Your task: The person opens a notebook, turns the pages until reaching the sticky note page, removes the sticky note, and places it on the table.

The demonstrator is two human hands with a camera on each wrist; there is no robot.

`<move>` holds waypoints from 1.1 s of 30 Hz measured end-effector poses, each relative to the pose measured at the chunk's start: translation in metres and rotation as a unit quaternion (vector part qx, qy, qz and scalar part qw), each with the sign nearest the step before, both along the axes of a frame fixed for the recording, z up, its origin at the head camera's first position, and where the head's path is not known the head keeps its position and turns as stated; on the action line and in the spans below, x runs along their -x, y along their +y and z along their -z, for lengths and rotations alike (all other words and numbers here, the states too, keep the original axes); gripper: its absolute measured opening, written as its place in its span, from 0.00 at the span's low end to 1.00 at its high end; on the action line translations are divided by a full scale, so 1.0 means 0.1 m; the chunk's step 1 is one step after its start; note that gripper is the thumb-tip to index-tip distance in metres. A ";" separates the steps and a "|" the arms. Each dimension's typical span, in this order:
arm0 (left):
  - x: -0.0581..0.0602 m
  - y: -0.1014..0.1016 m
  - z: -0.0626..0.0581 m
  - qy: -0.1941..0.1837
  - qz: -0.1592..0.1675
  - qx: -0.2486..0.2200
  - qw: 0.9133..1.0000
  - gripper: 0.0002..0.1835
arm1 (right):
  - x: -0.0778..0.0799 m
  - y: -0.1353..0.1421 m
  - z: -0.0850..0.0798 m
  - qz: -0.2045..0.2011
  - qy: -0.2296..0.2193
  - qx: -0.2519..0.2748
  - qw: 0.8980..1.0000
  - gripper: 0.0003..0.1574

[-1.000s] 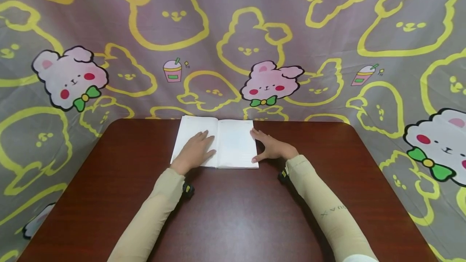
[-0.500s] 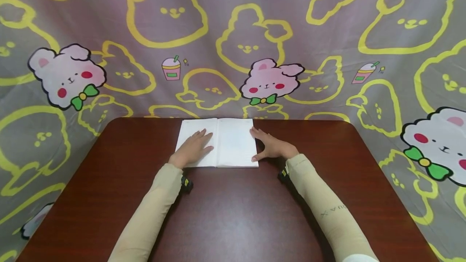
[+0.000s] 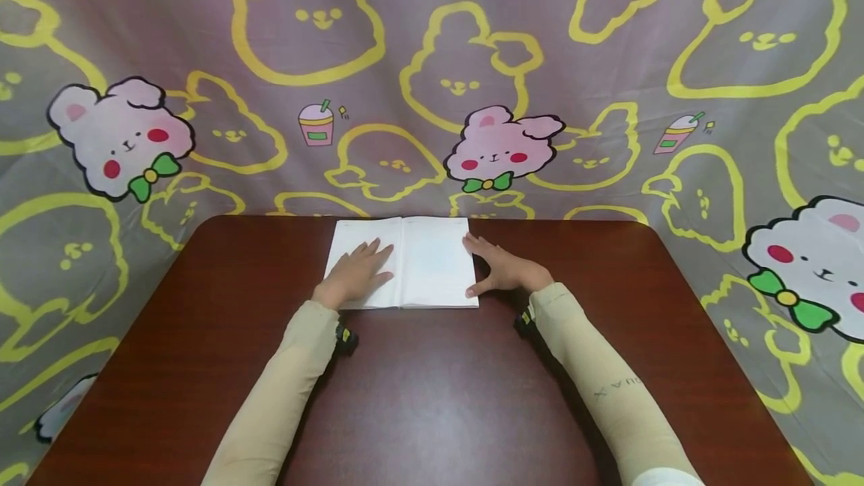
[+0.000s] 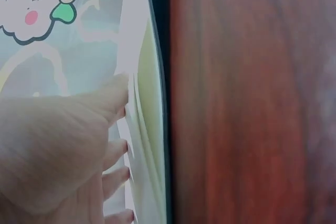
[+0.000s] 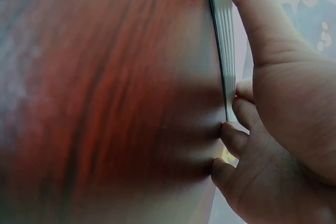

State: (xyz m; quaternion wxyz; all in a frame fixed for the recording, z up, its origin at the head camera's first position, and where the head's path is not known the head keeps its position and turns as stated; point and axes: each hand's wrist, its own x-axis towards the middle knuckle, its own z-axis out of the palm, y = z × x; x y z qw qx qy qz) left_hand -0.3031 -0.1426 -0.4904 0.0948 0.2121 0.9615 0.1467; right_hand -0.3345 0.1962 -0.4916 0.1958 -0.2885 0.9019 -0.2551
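Observation:
An open notebook [image 3: 437,265] with white pages lies at the far side of the table. My left hand [image 3: 354,272] rests on its left page, fingers spread. In the left wrist view, the fingertips [image 4: 118,182] of that hand meet the white paper, and the pages [image 4: 149,98] bow up over a dark cover [image 4: 161,40]. My right hand [image 3: 506,267] is at the right edge of the notebook, thumb near the lower corner and fingers near the upper one. The right wrist view shows the thumb [image 5: 262,24] along the page stack [image 5: 224,30], with some fingertips down at the table.
The dark red-brown table [image 3: 432,396] has a glossy top and rounded far corners. Behind it and at both sides hangs a curtain [image 3: 378,36] printed with cartoon animals, close to the table's far edge. A small black device [image 3: 347,339] sits at the left wrist.
My left hand has slid slightly left across the left page. That page's raised outer edge has come down flatter, and its outline has drawn in. The right hand keeps its place.

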 end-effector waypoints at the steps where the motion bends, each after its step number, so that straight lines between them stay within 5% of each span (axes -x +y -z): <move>1: 0.00 0.00 0.00 -0.001 -0.004 0.003 1.000 0.34 | 0.00 0.00 0.00 -0.001 0.002 0.001 1.000 0.74; 10: -0.10 0.03 -0.01 -0.010 -0.027 0.025 0.999 0.32 | 0.02 -0.02 0.01 -0.002 0.005 0.000 1.000 0.74; 33: -0.25 -0.02 -0.03 -0.018 -0.022 0.027 0.999 0.31 | 0.00 -0.03 -0.03 -0.010 0.008 -0.001 1.000 0.74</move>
